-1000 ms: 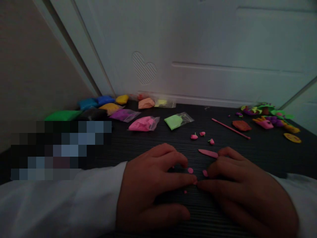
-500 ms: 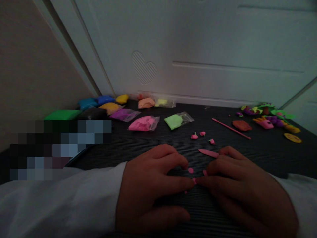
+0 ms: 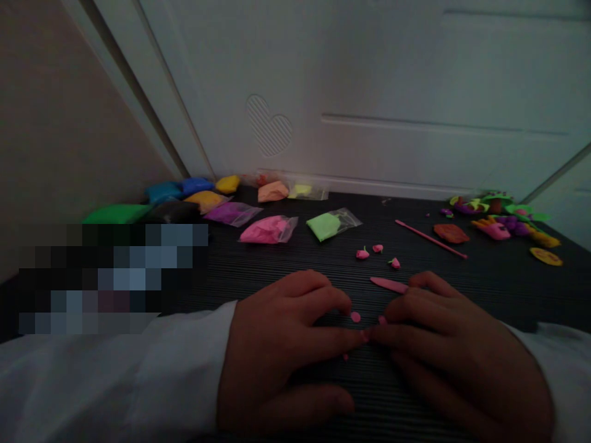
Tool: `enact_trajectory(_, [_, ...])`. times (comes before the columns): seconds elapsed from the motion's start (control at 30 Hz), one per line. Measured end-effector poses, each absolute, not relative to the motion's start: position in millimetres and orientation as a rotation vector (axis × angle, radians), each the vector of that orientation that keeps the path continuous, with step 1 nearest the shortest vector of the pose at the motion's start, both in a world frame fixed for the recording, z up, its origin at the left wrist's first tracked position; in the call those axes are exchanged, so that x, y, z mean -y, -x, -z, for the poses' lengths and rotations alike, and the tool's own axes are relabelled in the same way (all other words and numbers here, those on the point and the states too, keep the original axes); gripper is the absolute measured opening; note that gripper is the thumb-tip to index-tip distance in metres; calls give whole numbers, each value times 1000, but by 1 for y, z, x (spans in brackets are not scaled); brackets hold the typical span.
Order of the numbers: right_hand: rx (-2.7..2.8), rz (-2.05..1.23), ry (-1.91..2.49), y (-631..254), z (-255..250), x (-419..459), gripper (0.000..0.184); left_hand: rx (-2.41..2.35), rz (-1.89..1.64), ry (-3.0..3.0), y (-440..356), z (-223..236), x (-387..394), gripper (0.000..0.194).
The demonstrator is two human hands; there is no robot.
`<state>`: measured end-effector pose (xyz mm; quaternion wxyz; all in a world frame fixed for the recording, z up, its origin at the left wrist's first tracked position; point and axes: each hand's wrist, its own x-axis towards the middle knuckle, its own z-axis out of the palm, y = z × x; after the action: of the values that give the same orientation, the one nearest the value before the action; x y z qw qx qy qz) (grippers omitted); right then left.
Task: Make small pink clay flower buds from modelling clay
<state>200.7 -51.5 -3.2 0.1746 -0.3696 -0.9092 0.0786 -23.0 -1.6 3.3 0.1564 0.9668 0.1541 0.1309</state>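
Note:
A small pink clay piece [image 3: 365, 336] lies on the dark table, pressed between the index fingertips of both hands. My left hand [image 3: 277, 351] rests palm down with thumb and fingers apart. From the other side, my right hand [image 3: 471, 351] stretches its index finger to the same piece, its other fingers bent and its thumb partly hidden. Around the fingertips are a flat pink disc [image 3: 355, 317], another pink bit [image 3: 382, 320] and a tiny crumb [image 3: 345, 357]. A pink modelling knife [image 3: 388, 284] lies partly behind my right fingers.
Beyond the hands sit small pink rosebuds [image 3: 362, 254], a thin pink stick [image 3: 431, 239] and a reddish-brown clay lump [image 3: 451, 232]. Bagged clay, including a pink bag [image 3: 265, 230] and a green bag [image 3: 325, 225], lines the left and back. Colourful clay figures [image 3: 512, 224] stand far right.
My left index fingertip has shifted slightly right over the small pink clay piece, covering more of it. Everything else looks the same.

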Motion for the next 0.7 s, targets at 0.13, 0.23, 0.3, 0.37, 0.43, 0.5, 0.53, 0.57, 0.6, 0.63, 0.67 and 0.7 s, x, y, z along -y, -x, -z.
enact_trajectory(0.13, [2586,-171,1022,-201,4,52,33,-442,-367,-2780,23,-3,1,40])
enact_trajectory(0.23, [2602,-161,1022,-202,3,52,32,-449,-366,-2766,22,-3,1,41])
enact_trajectory(0.3, [2609,-170,1015,-202,3,52,32,-452,-359,-2763,22,-3,1,42])
enact_trajectory(0.37, [2611,-162,1009,-203,4,52,34,-453,-348,-2768,22,-3,1,43])
enact_trajectory(0.43, [2612,-150,995,-203,4,51,35,-459,-331,-2772,22,-3,1,42])
enact_trajectory(0.5, [2618,-149,987,-202,4,51,34,-458,-326,-2776,22,-3,1,41])
enact_trajectory(0.53, [2624,-158,985,-202,4,51,33,-454,-335,-2780,22,-4,1,41])
enact_trajectory(0.57, [2631,-164,988,-202,3,51,32,-448,-352,-2783,22,-4,1,40])
enact_trajectory(0.6, [2634,-165,991,-201,3,51,31,-441,-373,-2787,23,-5,1,39])
enact_trajectory(0.63, [2635,-164,991,-201,3,52,31,-435,-398,-2790,23,-6,1,37])
enact_trajectory(0.67, [2633,-158,988,-201,2,52,32,-425,-422,-2792,24,-6,1,34])
enact_trajectory(0.7, [2627,-149,986,-201,2,52,32,-415,-447,-2796,25,-7,2,30])
